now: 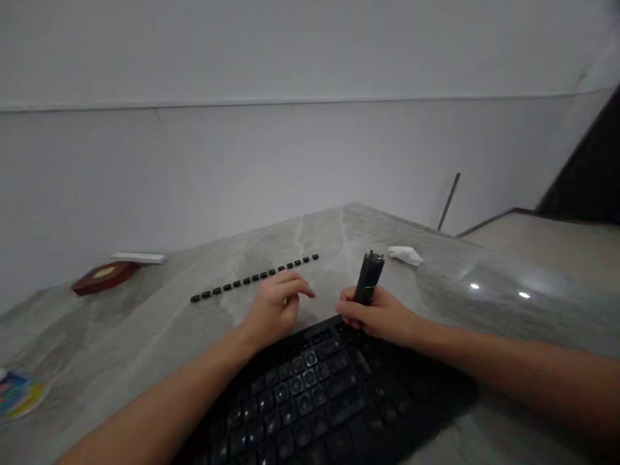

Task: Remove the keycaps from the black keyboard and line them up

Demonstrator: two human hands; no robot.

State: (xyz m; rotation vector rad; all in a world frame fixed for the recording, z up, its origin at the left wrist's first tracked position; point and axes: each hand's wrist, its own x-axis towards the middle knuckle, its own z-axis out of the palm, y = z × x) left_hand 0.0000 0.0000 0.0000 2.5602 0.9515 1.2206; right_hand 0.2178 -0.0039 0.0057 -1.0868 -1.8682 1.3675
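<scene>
A black keyboard lies tilted on the grey marbled tabletop. Some of its key positions in the upper row look bare of caps. Beyond its far edge stretches a slanting row of several small black keycaps. My left hand hovers between that row and the keyboard, fingers loosely bent and apart, holding nothing that I can see. In my right hand is a black stick-shaped tool, gripped upright with small metal parts at its top. Its lower end is hidden by the fingers, over the keyboard's top edge.
A crumpled white tissue lies right of the tool. At the far left are a dark red box-like object, a white bar and a colourful packet. A pale wall bounds the table behind.
</scene>
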